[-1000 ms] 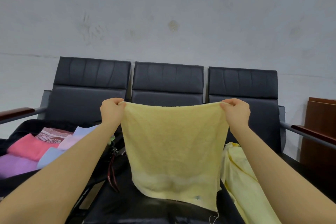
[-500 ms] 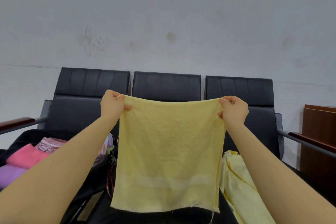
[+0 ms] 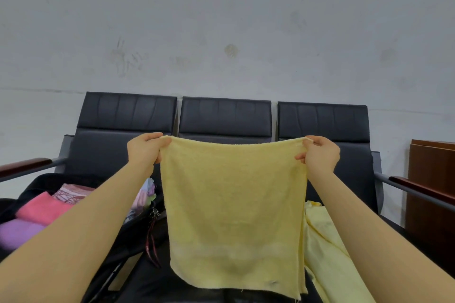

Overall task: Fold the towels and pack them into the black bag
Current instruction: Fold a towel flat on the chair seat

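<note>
The left hand (image 3: 145,149) and right hand (image 3: 320,154) each pinch a top corner of the yellow towel (image 3: 234,204), which hangs spread above the black bench (image 3: 225,115).

The yellow towel (image 3: 234,216) hangs in front of the bench (image 3: 225,115) and hides the middle seat behind it, along with most of the second yellow cloth (image 3: 325,241) just right of it, whose lower end runs off the bottom edge. Left of the towel, the left forearm covers part of the black bag (image 3: 39,179), so the folded towels inside show only in part; the purple one (image 3: 17,231) is cut by the left edge. The small dark clip-like thing (image 3: 154,213) beside the towel is too small to identify.
</note>
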